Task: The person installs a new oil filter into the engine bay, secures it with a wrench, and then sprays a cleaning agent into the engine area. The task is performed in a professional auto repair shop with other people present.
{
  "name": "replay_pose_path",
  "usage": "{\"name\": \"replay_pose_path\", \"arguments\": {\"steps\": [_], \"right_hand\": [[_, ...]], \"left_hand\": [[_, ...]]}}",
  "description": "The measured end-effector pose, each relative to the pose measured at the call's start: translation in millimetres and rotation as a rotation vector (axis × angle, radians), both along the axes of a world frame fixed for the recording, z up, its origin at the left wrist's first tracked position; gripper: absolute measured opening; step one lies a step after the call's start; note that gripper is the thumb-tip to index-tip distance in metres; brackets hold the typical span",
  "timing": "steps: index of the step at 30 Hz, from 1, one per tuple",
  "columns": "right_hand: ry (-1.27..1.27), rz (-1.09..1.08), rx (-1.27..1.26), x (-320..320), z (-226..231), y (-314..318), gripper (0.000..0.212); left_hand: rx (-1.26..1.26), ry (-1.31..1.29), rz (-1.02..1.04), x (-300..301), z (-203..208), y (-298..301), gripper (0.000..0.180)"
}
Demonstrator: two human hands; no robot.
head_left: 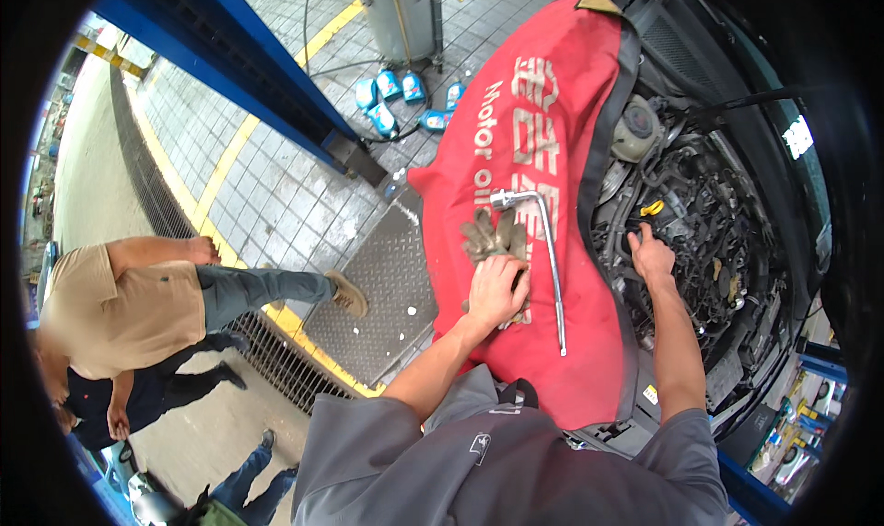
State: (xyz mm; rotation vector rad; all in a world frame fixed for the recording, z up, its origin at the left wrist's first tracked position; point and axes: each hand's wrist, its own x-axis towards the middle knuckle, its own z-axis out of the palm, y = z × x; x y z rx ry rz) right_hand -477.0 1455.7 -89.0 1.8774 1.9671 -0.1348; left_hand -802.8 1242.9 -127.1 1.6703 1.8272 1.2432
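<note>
My left hand (498, 285) lies palm down on a red fender cover (571, 379), its fingers loosely bent over the lower part of a pair of dirty grey-brown work gloves (480, 235). Beside the gloves lies a long, bent chrome socket wrench (553, 268), touched by neither hand. Over in the engine bay (704, 241), my right hand (653, 255) reaches down with bent fingers at a dark part just below a yellow loop handle (652, 208). What those fingertips grip is too small and dark to make out.
A translucent fluid tank (635, 126) sits farther up the bay. Several blue-and-white bottles (388, 86) are on the tiled floor by a grey bin (402, 20). A blue lift post (249, 61) rises at left. A person in a tan shirt (157, 291) walks nearby; others stand beyond.
</note>
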Motion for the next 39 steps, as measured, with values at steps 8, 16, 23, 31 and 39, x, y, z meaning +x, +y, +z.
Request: {"name": "replay_pose_path", "arguments": {"steps": [8, 16, 23, 31, 39], "right_hand": [[0.012, 0.208, -0.090, 6.1, 17.1, 1.4, 0.049], [0.056, 0.039, -0.049, 5.6, 1.2, 4.6, 0.056], [0.100, 0.030, -0.066, 3.0, 19.6, -5.9, 0.059], [0.179, 0.158, -0.178, 15.1, 14.1, 4.7, 0.051], [0.257, 0.003, -0.115, 4.7, 4.9, 2.5, 0.053]], "left_hand": [[0.032, 0.008, -0.007, -1.3, 0.4, -0.1, 0.019], [-0.006, 0.061, -0.026, 0.8, -4.3, 1.9, 0.018], [-0.035, 0.054, -0.021, 1.3, -4.5, 1.9, 0.018], [0.012, 0.070, -0.042, 2.7, -6.5, 2.0, 0.017], [-0.012, 0.087, -0.056, 4.9, -3.8, 1.3, 0.016]]}}
